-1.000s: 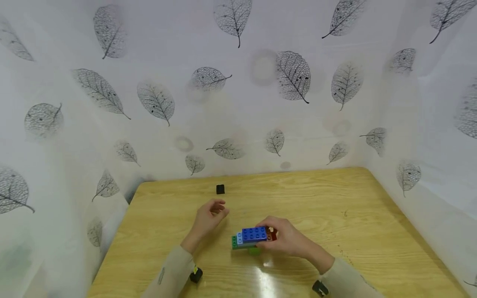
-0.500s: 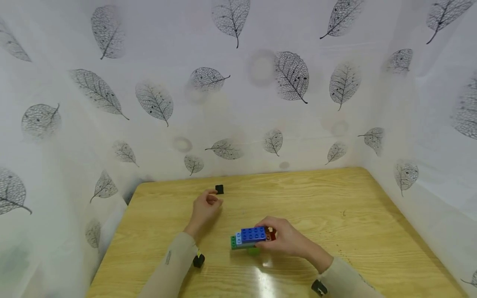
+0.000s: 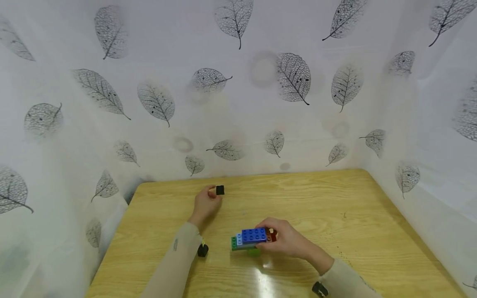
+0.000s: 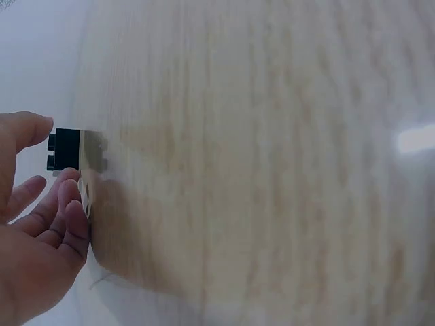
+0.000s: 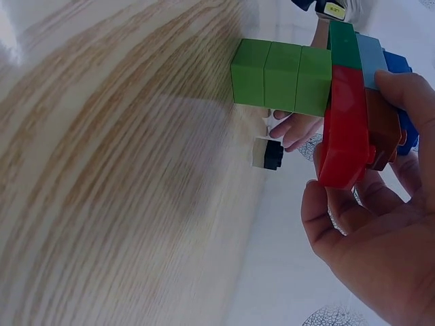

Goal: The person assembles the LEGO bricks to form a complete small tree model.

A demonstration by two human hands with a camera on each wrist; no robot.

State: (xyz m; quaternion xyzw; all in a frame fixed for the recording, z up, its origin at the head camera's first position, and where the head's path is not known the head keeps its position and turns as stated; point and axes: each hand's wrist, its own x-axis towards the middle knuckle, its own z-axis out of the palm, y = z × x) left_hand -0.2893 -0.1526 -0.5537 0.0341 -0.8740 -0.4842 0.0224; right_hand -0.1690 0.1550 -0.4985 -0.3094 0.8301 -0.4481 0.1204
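Observation:
Near the table's far edge, a small black toy brick [image 3: 220,190] sits with its studs up. My left hand [image 3: 205,205] is right beside it; in the left wrist view the fingertips lie on two sides of the black brick [image 4: 67,149], and firm contact cannot be told. Above mid-table, my right hand [image 3: 283,238] holds a built toy-brick model [image 3: 254,235] by its right end, between thumb and fingers. The right wrist view shows a column of light green bricks [image 5: 280,76] beneath red, brown, dark green, light blue and blue bricks.
The wood-grain table [image 3: 316,198] is enclosed by white leaf-print sheeting [image 3: 242,111] at the back and sides. A small black device [image 3: 203,250] sits by the left sleeve, another black device [image 3: 319,289] by the right cuff.
My left hand has moved forward across the table until its fingertips came beside the black brick. The right hand and the brick model have stayed in place.

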